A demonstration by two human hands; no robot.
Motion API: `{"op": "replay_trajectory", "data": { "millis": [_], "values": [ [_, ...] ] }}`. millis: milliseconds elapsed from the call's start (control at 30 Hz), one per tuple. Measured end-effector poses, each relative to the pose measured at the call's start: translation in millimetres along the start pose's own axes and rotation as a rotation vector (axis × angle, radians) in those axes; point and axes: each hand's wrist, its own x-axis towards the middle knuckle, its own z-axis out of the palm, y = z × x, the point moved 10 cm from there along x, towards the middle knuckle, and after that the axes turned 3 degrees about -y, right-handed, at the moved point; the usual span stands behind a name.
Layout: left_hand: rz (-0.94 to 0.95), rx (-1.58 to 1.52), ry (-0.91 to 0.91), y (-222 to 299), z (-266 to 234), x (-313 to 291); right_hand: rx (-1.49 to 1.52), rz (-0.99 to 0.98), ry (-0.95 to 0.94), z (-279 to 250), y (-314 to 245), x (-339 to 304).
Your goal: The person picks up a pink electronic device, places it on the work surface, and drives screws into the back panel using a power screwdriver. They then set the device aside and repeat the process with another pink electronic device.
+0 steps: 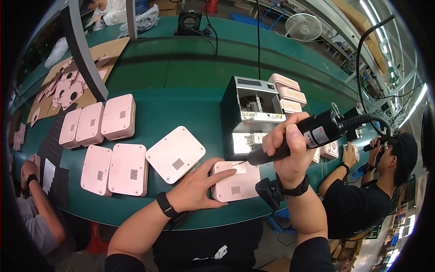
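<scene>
My right hand (pixel 290 147) is wrapped round a black corded electric screwdriver (pixel 317 131), held slanting with its bit down to the left. Its tip meets the far left part of a pale pink plastic box (pixel 247 183), beside a white patch. My left hand (pixel 195 186) grips that box at its left side, thumb along the near edge and index finger stretched over the top near the bit. Whether a screw sits under the tip is too small to tell. Another pink box (pixel 176 154), turned askew, lies just beyond my left hand.
Several similar pink boxes (pixel 128 167) stand in rows at left. A black-and-silver machine (pixel 253 109), seemingly a screw feeder, stands beyond my work, with pink parts (pixel 290 93) behind it. Pink panels (pixel 68 86) lie on cardboard. Co-workers sit at left and right (pixel 362 195). A grey post (pixel 84 54) rises far left.
</scene>
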Motion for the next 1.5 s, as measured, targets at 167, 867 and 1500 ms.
{"op": "replay_trajectory", "data": {
  "millis": [167,867,1500],
  "values": [
    [-0.009,0.002,0.009,-3.0,-2.8,2.2,0.018,0.008,0.040,-4.2,5.0,3.6],
    [0.011,0.007,-0.036,5.2,1.0,3.7,-0.036,-0.163,0.121,-32.7,-44.6,13.3],
    [0.022,0.008,-0.073,0.3,5.0,2.6,0.040,0.017,-0.122,52.8,-16.1,-2.1]
  ]
}}
